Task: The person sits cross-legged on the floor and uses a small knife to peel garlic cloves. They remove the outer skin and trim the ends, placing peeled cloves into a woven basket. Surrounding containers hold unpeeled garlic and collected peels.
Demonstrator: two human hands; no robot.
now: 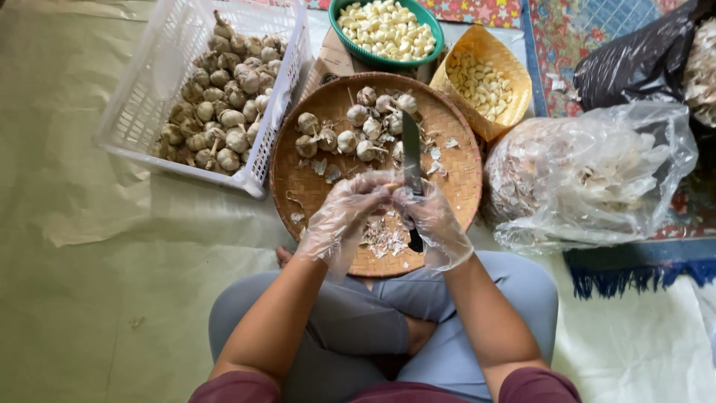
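Head view shows the right hand (pixel 432 224) gripping a knife (pixel 411 153) blade-up while the left hand (pixel 347 216) fingers pinch a garlic clove (pixel 391 186) over the woven tray (pixel 313 186), catching peels.

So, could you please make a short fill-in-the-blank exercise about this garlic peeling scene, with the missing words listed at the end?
1. The right hand holds a ____ with its blade pointing away from the person.
2. Unpeeled garlic bulbs fill a white plastic ____ at the upper left.
3. Peeled cloves lie in a round bowl whose colour is ____.
4. The left hand works above a round woven ____ holding bulbs and loose skins.

Missing words: knife; basket; green; tray
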